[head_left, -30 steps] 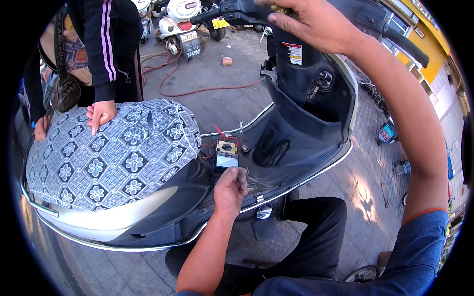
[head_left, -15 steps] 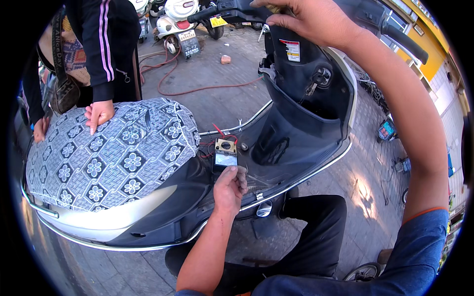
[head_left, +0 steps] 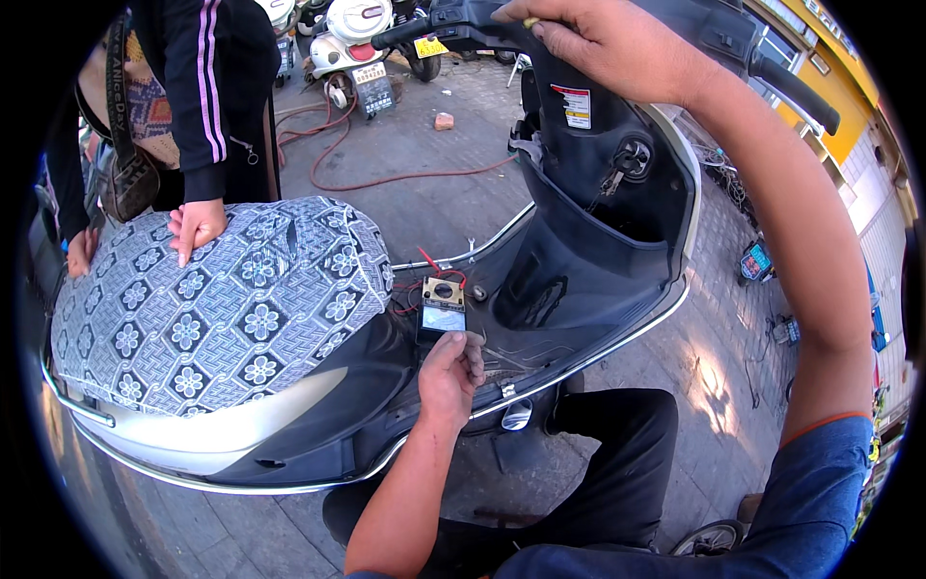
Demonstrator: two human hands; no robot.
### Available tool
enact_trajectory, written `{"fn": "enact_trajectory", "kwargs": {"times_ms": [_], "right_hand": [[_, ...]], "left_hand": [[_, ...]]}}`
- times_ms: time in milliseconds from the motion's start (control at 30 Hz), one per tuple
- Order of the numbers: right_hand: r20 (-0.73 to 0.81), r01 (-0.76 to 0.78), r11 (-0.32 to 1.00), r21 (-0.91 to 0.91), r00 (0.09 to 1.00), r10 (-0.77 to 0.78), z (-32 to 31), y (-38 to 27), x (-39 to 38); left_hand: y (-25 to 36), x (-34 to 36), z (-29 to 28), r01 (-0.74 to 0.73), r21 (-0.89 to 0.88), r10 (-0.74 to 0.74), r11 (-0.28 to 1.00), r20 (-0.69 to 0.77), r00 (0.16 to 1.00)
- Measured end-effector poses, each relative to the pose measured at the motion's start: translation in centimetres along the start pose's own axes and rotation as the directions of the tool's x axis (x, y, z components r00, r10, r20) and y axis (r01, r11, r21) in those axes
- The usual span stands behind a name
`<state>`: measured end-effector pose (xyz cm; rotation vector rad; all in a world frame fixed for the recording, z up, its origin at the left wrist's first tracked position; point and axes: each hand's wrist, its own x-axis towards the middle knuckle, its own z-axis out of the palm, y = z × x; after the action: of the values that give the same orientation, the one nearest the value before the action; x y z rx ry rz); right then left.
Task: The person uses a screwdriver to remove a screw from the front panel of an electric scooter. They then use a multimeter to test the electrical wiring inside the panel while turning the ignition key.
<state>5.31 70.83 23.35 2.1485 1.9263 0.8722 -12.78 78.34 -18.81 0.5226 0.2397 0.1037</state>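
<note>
My left hand [head_left: 449,378] is closed, its thumb and curled fingers together at the lower edge of a small multimeter [head_left: 443,309]; what lies inside the fingers, if anything, is hidden. The meter rests on the black footboard of a scooter [head_left: 559,251], with red test leads [head_left: 430,259] beside it. Raised high, my right hand [head_left: 612,48] is at the scooter's handlebar [head_left: 463,24], near the dashboard. Its thumb and forefinger come together around a small yellowish bit too small to name. Below it, keys [head_left: 614,179] hang from the lock in the front panel.
A patterned seat cover [head_left: 222,299] spans the seat. Another person's hand [head_left: 198,229] leans on it at the far side. A red hose [head_left: 386,180] runs over the paving past a brick piece [head_left: 444,122]. A white scooter [head_left: 352,48] stands behind; another black grip [head_left: 796,92] juts out at right.
The whole view has shifted very slightly. Both my hands keep nearly the same places, the left by the multimeter and the right at the handlebar.
</note>
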Motion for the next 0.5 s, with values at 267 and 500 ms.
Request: {"fn": "enact_trajectory", "kwargs": {"times_ms": [267, 500], "right_hand": [[-0.134, 0.05, 0.999, 0.023, 0.99, -0.046, 0.9, -0.1, 0.2], [-0.062, -0.114, 0.98, -0.164, 0.993, 0.105, 0.2, -0.2, 0.0]], "left_hand": [[-0.1, -0.1, 0.0, -0.006, -0.026, 0.006, 1.0, -0.005, 1.0], [0.0, 0.0, 0.0, 0.005, 0.005, -0.005, 1.0, -0.012, 1.0]]}}
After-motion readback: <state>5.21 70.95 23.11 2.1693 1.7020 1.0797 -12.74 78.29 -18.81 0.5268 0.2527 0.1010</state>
